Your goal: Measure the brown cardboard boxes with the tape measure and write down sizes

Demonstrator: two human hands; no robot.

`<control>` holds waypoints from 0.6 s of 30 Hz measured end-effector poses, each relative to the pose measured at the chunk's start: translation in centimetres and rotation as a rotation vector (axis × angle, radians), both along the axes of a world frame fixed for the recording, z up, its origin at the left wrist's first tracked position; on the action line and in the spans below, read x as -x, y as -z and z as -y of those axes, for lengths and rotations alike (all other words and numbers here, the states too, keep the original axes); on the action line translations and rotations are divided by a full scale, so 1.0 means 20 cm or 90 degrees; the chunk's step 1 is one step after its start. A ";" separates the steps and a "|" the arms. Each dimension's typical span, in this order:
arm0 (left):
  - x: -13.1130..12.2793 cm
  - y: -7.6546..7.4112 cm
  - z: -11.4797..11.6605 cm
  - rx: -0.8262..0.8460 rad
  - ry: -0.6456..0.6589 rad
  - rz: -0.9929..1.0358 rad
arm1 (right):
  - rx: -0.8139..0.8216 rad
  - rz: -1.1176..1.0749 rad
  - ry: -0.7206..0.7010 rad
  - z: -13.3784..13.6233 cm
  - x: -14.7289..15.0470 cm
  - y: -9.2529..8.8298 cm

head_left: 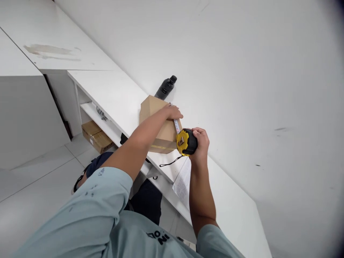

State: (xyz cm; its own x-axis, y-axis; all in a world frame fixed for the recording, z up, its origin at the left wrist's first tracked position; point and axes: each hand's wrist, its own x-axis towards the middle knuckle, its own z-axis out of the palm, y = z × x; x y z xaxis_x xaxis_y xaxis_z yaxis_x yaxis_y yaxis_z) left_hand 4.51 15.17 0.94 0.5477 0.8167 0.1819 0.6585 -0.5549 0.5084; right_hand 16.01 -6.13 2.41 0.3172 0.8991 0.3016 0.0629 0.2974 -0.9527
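A brown cardboard box (166,130) rests on the white shelf top against the wall. In my right hand (202,140) is a yellow and black tape measure (186,142), held at the box's right edge with a black wrist cord (170,163) hanging from it. Its white blade (176,125) is pulled out across the box. My left hand (174,112) lies over the far part of the blade, holding it against the box; its fingertips reach past the box's edge and the blade's end is mostly hidden.
Behind the box is a black bottle (166,87), close to the wall. Printed paper (183,182) lies on the white top (228,204) beside my right forearm. Another cardboard box (96,136) sits low under the shelf at left, below a lower ledge with a clear crumpled item (101,113).
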 end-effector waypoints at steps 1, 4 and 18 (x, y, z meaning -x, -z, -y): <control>-0.01 0.00 -0.01 0.003 0.017 -0.006 | -0.005 0.011 -0.008 0.03 -0.02 0.01; -0.02 0.00 -0.02 -0.020 0.058 -0.045 | -0.010 0.054 -0.044 0.11 -0.09 0.04; 0.00 -0.05 0.06 -0.063 0.040 -0.167 | -0.012 0.056 -0.073 0.29 -0.11 0.08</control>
State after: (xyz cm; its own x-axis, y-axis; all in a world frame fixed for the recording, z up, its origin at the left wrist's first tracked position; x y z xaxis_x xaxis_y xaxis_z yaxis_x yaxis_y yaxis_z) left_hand 4.46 13.88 1.99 0.6357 0.7648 0.1048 0.7228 -0.6375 0.2668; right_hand 18.12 -11.92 0.75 0.1841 0.9217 0.3415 0.1105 0.3259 -0.9389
